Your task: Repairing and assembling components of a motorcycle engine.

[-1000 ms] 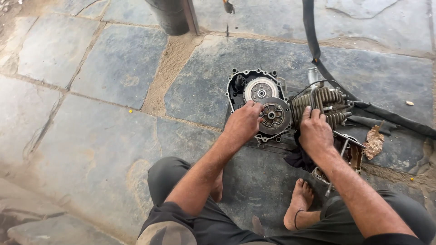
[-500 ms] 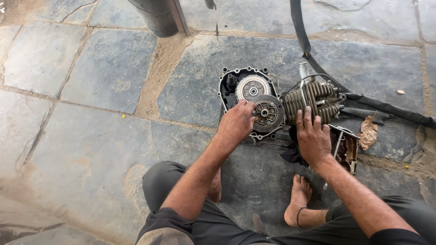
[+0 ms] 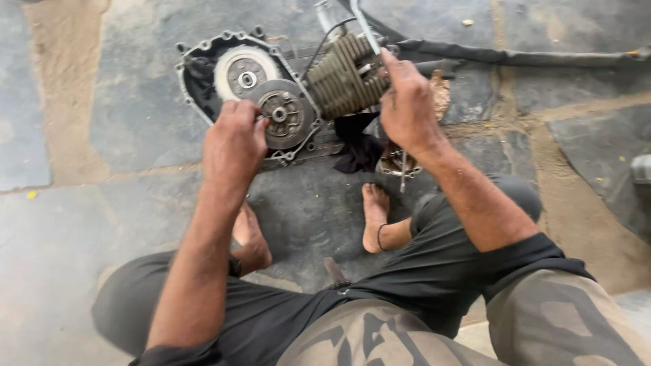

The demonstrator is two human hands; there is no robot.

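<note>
Near edge: one person squatting, two bare feet on the stone floor (image 3: 81,224), left foot (image 3: 249,237) at about 7 o'clock from the engine, right foot (image 3: 375,217) at about 5 o'clock.

Two hands up on one engine (image 3: 291,88), which lies on its side at 12 o'clock from the person.

Left hand (image 3: 234,146): knuckles toward camera, fingers curled in at the near-left rim of the dark clutch disc (image 3: 283,116), touching it. Fingertips hidden; can't tell whether it's actually clamping anything.

Right hand (image 3: 407,105): fingers wrapped down over the right end of the finned cylinder (image 3: 346,78), closed on it. Cylinder sits at 9 o'clock from that hand.

Count inside the open crankcase: two round parts, the dark clutch disc near, one pale disc (image 3: 245,71) at 11 o'clock from it, just beside.

One black rag (image 3: 356,146) under the cylinder, between the hands.

Far: one black hose (image 3: 515,57) running off to 3 o'clock behind the engine.
</note>
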